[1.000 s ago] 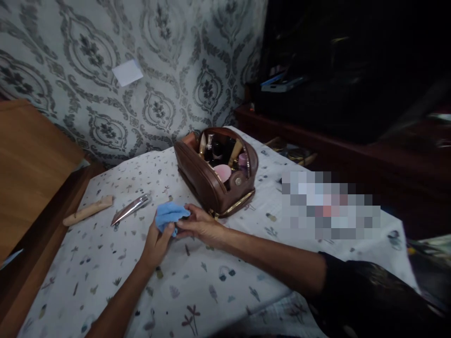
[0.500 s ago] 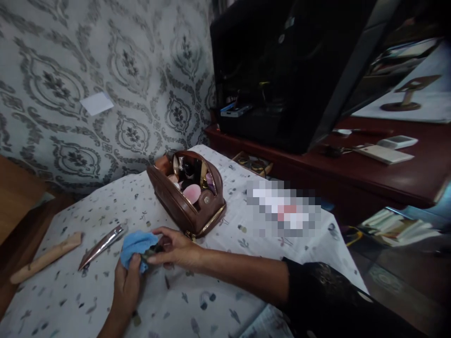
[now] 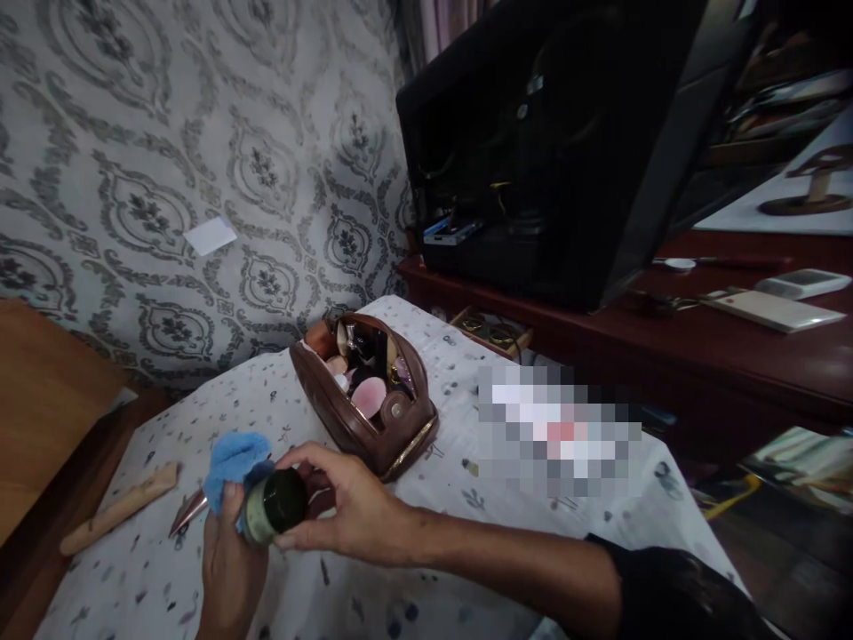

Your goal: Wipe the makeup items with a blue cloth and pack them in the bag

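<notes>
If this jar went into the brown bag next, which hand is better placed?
Likely the right hand: its fingers hold the jar around the dark lid, and it is nearer the brown bag. The left hand holds the blue cloth.

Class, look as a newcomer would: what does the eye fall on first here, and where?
Most likely the blue cloth in the left hand, lower left of centre, beside a jar whose dark lid the right hand grips. Next, the open brown bag just beyond the hands, a pink round item showing inside. At upper right, a large black object looms.
</notes>
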`<act>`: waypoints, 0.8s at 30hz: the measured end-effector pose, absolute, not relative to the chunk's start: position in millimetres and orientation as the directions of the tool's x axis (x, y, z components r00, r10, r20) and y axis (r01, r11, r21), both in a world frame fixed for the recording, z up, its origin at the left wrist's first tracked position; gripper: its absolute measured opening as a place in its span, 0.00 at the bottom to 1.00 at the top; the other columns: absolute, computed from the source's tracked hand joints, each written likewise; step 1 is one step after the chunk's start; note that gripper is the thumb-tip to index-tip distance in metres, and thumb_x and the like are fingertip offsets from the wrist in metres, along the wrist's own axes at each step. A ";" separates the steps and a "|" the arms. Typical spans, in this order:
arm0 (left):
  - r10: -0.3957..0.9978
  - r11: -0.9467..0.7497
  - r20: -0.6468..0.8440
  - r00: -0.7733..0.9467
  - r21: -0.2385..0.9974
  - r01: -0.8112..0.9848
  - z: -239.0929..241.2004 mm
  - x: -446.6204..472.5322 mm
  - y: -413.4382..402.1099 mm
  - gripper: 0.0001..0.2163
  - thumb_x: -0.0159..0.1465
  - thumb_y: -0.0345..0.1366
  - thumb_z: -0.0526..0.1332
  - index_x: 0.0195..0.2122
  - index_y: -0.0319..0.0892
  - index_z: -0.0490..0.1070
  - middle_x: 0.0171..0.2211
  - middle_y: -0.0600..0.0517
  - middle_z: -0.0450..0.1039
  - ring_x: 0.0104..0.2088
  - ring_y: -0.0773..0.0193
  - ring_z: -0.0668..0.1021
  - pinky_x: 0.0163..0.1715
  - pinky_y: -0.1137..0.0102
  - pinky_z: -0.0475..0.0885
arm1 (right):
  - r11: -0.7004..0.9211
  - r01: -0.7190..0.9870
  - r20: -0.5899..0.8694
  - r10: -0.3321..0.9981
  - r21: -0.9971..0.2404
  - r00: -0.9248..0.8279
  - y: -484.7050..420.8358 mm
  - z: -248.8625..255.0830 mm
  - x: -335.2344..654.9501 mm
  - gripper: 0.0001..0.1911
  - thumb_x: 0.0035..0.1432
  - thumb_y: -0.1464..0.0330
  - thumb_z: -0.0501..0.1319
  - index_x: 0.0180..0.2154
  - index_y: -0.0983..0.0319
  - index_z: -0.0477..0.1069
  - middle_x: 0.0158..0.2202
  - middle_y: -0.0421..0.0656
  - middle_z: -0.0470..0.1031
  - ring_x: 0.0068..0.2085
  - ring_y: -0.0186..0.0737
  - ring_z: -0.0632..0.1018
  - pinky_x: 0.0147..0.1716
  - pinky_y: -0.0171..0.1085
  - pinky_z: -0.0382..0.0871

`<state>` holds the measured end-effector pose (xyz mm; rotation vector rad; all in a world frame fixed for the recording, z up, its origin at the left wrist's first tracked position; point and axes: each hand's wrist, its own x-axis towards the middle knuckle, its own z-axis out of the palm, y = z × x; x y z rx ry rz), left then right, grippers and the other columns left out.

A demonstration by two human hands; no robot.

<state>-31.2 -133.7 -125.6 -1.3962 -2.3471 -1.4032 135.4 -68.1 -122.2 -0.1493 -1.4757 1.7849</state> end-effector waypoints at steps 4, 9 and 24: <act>0.675 0.173 0.472 -0.567 0.646 0.744 -116.6 -15.8 -129.4 0.14 0.53 0.50 0.61 0.32 0.44 0.72 0.32 0.46 0.74 0.38 0.49 0.75 0.37 0.61 0.72 | 0.221 -0.474 0.496 0.626 -0.853 -0.602 -52.6 -91.5 160.4 0.25 0.48 0.66 0.73 0.48 0.58 0.70 0.42 0.40 0.73 0.41 0.35 0.74 0.42 0.35 0.71; 0.821 -0.037 0.233 -0.522 0.933 0.358 -119.1 1.5 -117.8 0.24 0.64 0.59 0.52 0.30 0.41 0.72 0.23 0.50 0.72 0.24 0.61 0.72 0.25 0.67 0.71 | 0.537 -0.305 0.613 0.618 -0.787 -0.492 4.5 -54.7 188.4 0.24 0.52 0.70 0.70 0.50 0.59 0.68 0.44 0.40 0.74 0.41 0.35 0.76 0.41 0.35 0.70; 0.881 0.092 0.016 -0.473 0.975 0.203 -202.1 -37.3 -115.8 0.27 0.56 0.64 0.61 0.27 0.41 0.71 0.22 0.50 0.72 0.23 0.62 0.74 0.24 0.70 0.70 | 0.869 0.477 0.247 0.438 0.132 -0.865 107.1 -31.0 143.3 0.22 0.56 0.70 0.67 0.53 0.62 0.72 0.50 0.49 0.77 0.52 0.51 0.73 0.47 0.41 0.64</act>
